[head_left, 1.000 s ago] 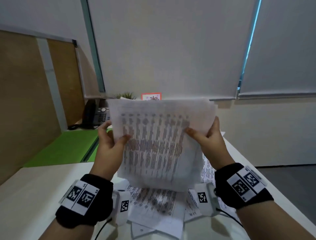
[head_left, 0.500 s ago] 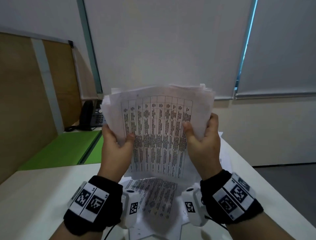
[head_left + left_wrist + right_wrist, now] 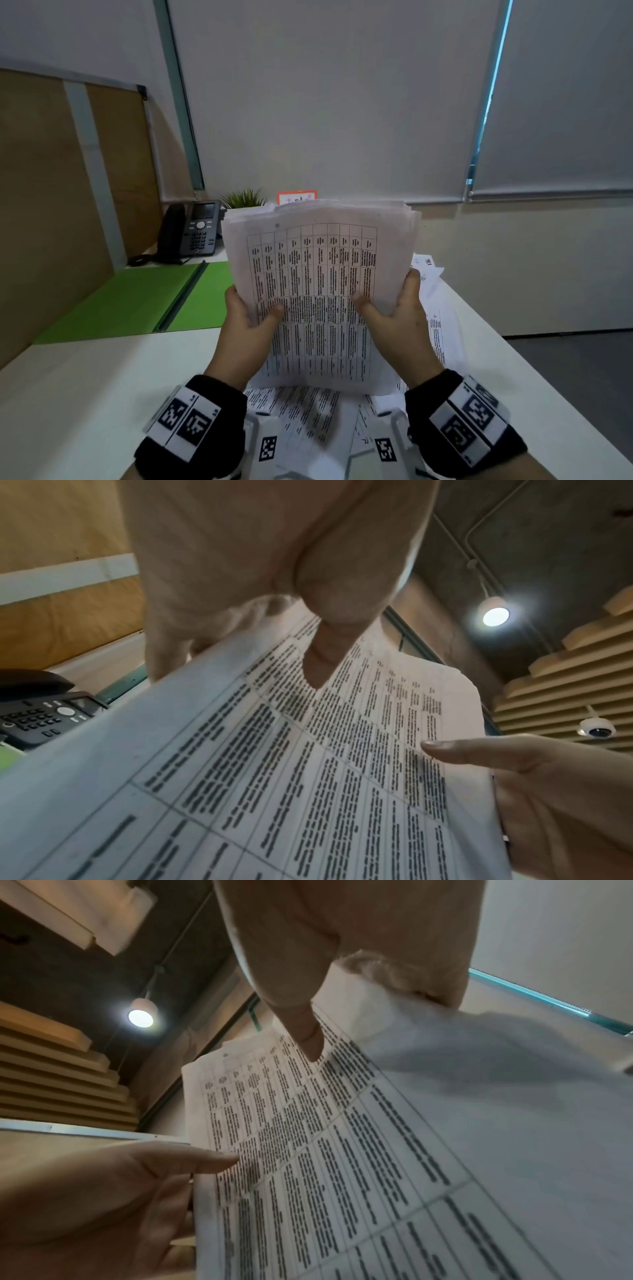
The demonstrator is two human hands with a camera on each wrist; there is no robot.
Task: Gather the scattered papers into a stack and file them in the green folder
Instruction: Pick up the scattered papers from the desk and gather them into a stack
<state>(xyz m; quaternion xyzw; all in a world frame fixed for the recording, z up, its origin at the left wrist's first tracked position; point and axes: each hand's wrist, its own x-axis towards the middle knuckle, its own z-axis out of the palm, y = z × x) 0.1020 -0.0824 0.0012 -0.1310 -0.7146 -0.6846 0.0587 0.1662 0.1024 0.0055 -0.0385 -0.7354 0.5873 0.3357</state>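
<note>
I hold a thick stack of printed papers (image 3: 318,274) upright above the white table, its front sheet showing a ruled table of text. My left hand (image 3: 250,315) grips the stack's left edge with the thumb on the front sheet. My right hand (image 3: 394,308) grips the right edge the same way. The wrist views show the stack (image 3: 308,764) (image 3: 359,1150) with a thumb pressed on the print and fingers hidden behind. The green folder (image 3: 137,301) lies open at the table's far left. More loose papers (image 3: 308,421) lie on the table under the stack and to its right.
A black desk phone (image 3: 191,233) stands behind the folder, next to a small green plant (image 3: 245,198) and an orange-framed card (image 3: 296,197). A brown partition (image 3: 51,205) lines the left side. The table's right edge (image 3: 531,359) drops off to a grey floor.
The stack rose slightly, then came back down, and its sheets look more even at the top. Both hands slid lower along its sides.
</note>
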